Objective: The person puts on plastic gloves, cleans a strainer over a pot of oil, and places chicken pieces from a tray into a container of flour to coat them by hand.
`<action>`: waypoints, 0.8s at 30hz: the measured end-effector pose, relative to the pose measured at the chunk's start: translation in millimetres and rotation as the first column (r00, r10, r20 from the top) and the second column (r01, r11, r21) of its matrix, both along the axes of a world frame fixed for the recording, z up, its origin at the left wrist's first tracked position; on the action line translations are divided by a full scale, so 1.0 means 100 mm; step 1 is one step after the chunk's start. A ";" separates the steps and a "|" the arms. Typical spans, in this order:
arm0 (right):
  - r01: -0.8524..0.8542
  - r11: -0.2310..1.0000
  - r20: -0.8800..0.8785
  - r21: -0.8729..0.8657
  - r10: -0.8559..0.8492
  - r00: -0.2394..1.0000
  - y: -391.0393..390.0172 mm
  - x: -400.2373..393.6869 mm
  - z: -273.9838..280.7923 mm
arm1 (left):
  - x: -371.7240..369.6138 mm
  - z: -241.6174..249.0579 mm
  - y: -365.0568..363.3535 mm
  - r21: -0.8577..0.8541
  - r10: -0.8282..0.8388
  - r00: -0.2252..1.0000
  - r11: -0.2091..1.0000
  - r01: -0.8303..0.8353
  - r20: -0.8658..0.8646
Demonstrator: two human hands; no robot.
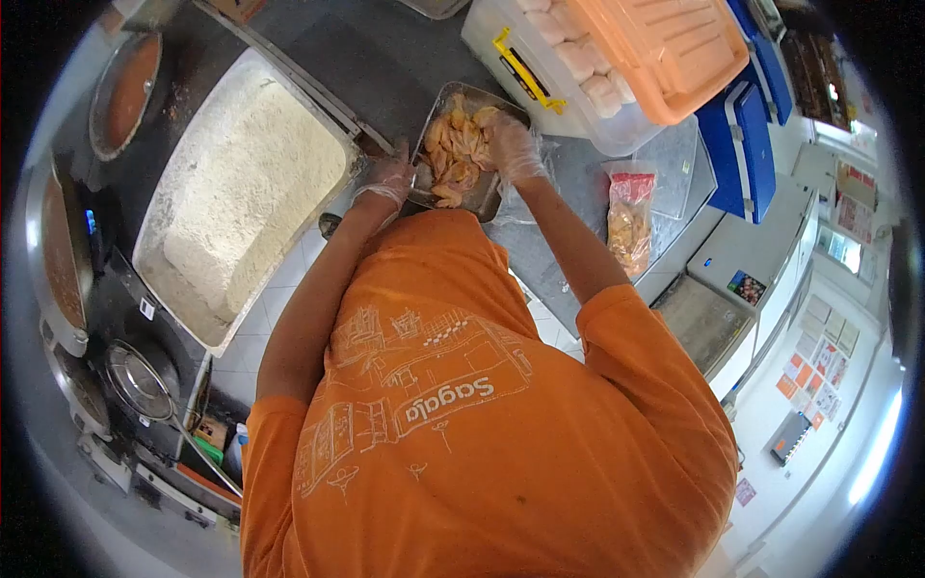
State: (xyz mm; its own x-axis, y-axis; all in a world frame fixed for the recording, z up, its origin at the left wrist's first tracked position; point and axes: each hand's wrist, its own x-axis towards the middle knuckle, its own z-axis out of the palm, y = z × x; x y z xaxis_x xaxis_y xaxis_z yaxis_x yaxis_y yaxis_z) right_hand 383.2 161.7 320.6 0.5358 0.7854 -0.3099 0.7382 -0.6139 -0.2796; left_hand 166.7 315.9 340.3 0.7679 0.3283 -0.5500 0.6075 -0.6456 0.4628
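Fingers of the clear-gloved right hand [515, 149], pinch unclear, best stay low among the raw yellowish chicken pieces [455, 144] inside the rectangular metal tray [485, 196], the clear-gloved left hand [388, 181], finger spread unclear, steadying its left side.

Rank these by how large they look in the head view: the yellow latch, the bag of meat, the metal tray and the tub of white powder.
1. Tub of white powder
2. Metal tray
3. Bag of meat
4. Yellow latch

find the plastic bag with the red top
In the head view, the red-topped bag lies on the grey table, right of the person's right forearm and just nearer than the clear box with the orange lid.
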 end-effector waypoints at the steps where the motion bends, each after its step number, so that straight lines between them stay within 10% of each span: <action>1: 0.102 0.983 -0.017 0.150 -0.100 0.995 0.00 0.06 -0.04 | -0.04 -0.07 -0.03 0.006 0.034 0.999 0.999 -0.034 0.037; 5: -0.230 0.935 0.065 0.270 0.220 0.973 0.21 -0.19 0.36 | -0.11 -0.15 -0.06 -0.005 0.073 0.994 0.997 -0.073 0.084; 7: -0.097 0.972 0.296 -0.212 0.158 0.942 0.36 -0.45 0.43 | -0.06 -0.28 -0.06 0.004 0.036 0.999 0.999 -0.036 0.037; 11: 0.084 0.954 0.059 -0.288 -0.069 0.996 0.40 -0.44 0.17 | -0.01 -0.16 -0.04 -0.072 -0.004 1.000 0.997 0.002 -0.024; 14: -0.001 0.997 0.217 -0.080 0.018 0.976 0.24 -0.39 -0.06 | -0.01 -0.19 -0.04 -0.001 -0.065 0.997 0.998 0.065 -0.027; 17: -0.202 0.979 -0.091 -0.022 0.199 0.976 0.04 -0.04 0.03 | -0.02 -0.05 -0.08 0.135 -0.066 0.997 0.988 0.069 -0.032; 20: -0.461 0.861 0.104 0.216 0.449 0.887 -0.27 0.28 -0.13 | -0.11 -0.11 -0.11 -0.091 0.186 0.980 0.980 -0.179 0.076; 21: 0.197 0.883 -0.575 0.426 0.096 0.812 -0.27 0.23 0.06 | -0.10 0.03 -0.10 -0.094 0.189 0.979 0.979 -0.182 0.077; 22: 0.763 0.637 -0.984 0.111 -0.037 0.174 -0.27 0.16 0.24 | -0.06 0.31 -0.10 -0.127 0.195 0.981 0.973 -0.191 0.021; 24: 0.795 0.602 -0.996 0.074 0.012 0.083 -0.28 0.04 0.48 | -0.03 0.45 -0.14 -0.163 0.202 0.979 0.965 -0.205 -0.034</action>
